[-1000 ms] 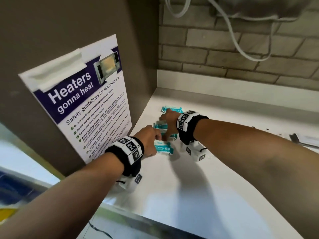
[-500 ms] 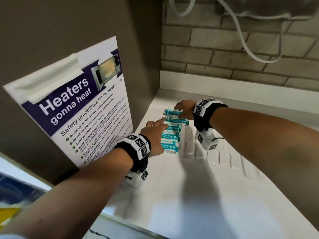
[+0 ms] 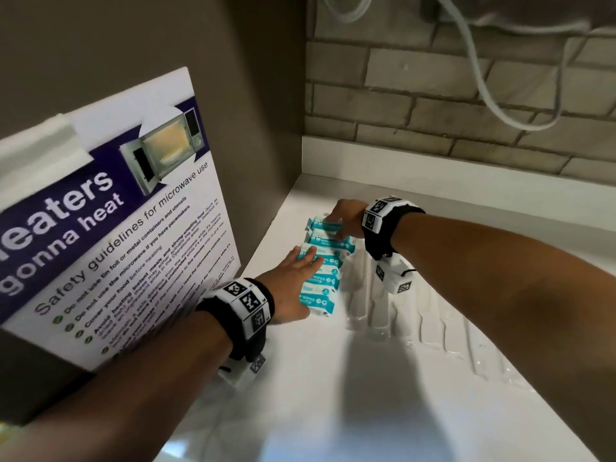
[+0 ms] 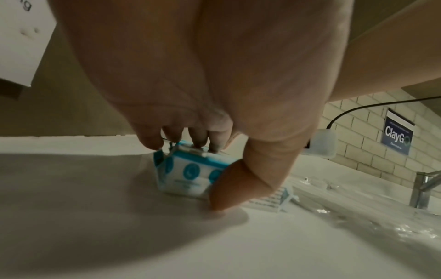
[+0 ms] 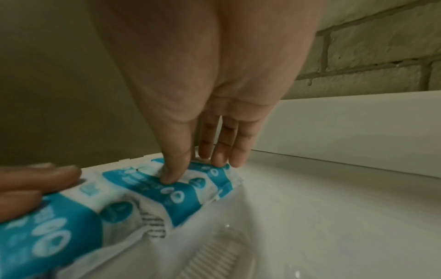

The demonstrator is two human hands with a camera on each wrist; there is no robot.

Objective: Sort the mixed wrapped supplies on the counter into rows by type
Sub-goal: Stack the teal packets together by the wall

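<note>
Several teal-and-white wipe packets (image 3: 325, 281) lie side by side in one row along the left wall of the white counter (image 3: 333, 378). My left hand (image 3: 295, 278) lies flat on the near half of the row, fingers straight, with its thumb (image 4: 229, 185) down at the near end packet (image 4: 183, 175). My right hand (image 3: 343, 220) rests on the far end, where its thumb (image 5: 174, 169) presses a packet (image 5: 167, 190) and straight fingers (image 5: 222, 151) touch the last one. Neither hand grips anything.
Clear plastic-wrapped cutlery packets (image 3: 373, 295) lie in a row just right of the wipes, reaching toward the front right (image 3: 440, 331). A microwave safety poster (image 3: 116, 228) hangs on the brown left wall. Behind are a brick wall and a grey cable (image 3: 483, 78). A tap (image 4: 422, 188) stands far right.
The wipe packets, loosely spread a second ago, now sit tight in one row. My right hand moved to the far end, and my left hand flattened onto the near packets.
</note>
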